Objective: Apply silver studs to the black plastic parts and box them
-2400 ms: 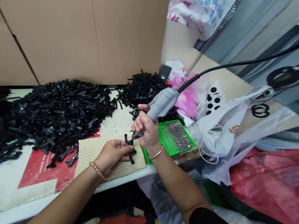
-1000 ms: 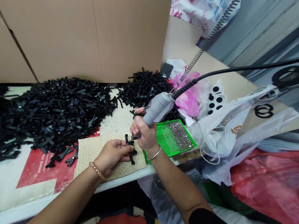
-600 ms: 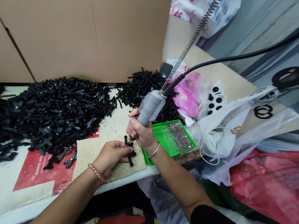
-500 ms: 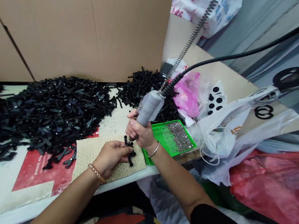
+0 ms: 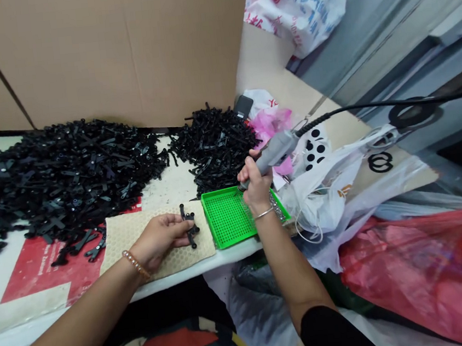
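Between the thumb and fingers of my left hand [image 5: 165,236] is a small black plastic part [image 5: 190,227] with several arms, held over the beige textured mat [image 5: 124,234]. My right hand [image 5: 256,184] is wrapped round a grey electric screwdriver [image 5: 276,150], which tilts down to the left with its cord running off to the right. Its tip is over the green perforated tray [image 5: 227,217]; whether it touches anything there I cannot tell. Small metal screws [image 5: 276,207] lie at the tray's right side, partly hidden by my right wrist.
A large heap of black parts [image 5: 78,172] covers the left of the table, with a smaller heap [image 5: 220,146] behind the tray. Cardboard [image 5: 78,57] stands along the back. Plastic bags [image 5: 320,196], a pink bag [image 5: 265,128] and black rings [image 5: 379,162] are at the right.
My right hand has moved the screwdriver from the black part rightward to above the green tray, tilting it flatter. My left hand still holds the part over the mat. The whole view has shifted slightly.
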The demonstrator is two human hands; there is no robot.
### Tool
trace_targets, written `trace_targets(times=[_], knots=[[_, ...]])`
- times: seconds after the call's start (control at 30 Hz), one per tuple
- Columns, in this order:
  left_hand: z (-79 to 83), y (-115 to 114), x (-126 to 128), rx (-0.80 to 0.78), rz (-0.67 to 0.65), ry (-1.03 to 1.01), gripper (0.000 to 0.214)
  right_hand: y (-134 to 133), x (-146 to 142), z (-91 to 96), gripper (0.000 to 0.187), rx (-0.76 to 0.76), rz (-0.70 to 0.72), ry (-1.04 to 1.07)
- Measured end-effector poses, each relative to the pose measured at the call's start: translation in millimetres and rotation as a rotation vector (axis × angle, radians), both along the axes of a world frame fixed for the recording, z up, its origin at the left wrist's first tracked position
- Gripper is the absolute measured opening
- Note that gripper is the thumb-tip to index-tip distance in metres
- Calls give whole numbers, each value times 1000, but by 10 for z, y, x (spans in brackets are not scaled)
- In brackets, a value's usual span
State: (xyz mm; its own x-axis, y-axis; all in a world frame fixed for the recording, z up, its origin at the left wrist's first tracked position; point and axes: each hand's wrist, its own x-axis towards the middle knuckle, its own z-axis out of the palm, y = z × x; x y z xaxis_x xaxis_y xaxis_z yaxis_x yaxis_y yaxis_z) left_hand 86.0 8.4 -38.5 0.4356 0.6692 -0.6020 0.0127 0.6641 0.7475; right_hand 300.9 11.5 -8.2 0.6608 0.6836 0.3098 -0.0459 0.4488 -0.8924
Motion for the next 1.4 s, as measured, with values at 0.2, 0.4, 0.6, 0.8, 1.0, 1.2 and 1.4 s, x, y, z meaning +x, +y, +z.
trace_targets(times=[0.2,0.4,0.6,0.8,1.0,1.2,1.4], knots=[[25,-1,11,-11,8,20,14,108,305,-247,31,-44,-59,-24],[53,-17,8,-21,26,1,19,148,371,-325,31,-63,-57,-66],[67,-13,12,-20,14,8,18,152,400,-365,31,-74,-59,-98],[82,-20,21,-45,28,13,18,159,395,-373,31,-103,-79,-129],[97,-26,18,-42,36,14,18,141,388,-357,31,-100,-63,-112],[67,-24,6,-24,33,13,17,144,390,-369,31,-73,-46,-94],[79,-28,10,-32,26,19,14,140,371,-369,30,-79,-36,-109]])
